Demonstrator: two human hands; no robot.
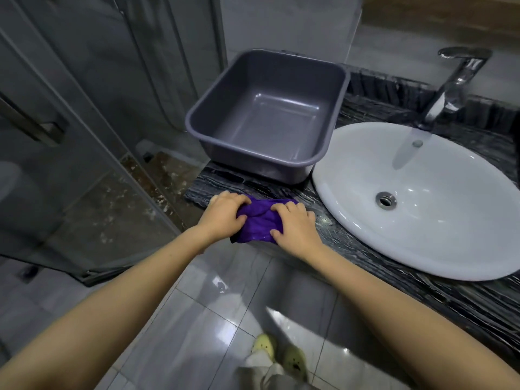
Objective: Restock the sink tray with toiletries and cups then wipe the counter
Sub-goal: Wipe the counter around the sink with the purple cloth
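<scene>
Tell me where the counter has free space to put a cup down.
Free: the dark marble counter in front of the white oval sink. Crowded: the left end, with the grey plastic tub and both hands on the purple cloth.

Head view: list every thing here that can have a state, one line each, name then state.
Grey plastic rectangular tub: upright on the counter, empty.
Round white ceramic sink basin: empty, drain open.
Chrome faucet: no water running.
Purple cloth: bunched, pressed on the counter's front edge.
Dark marbled stone counter: wet-looking beside the cloth.
Left hand: grip on the cloth.
Right hand: grip on the cloth.
</scene>
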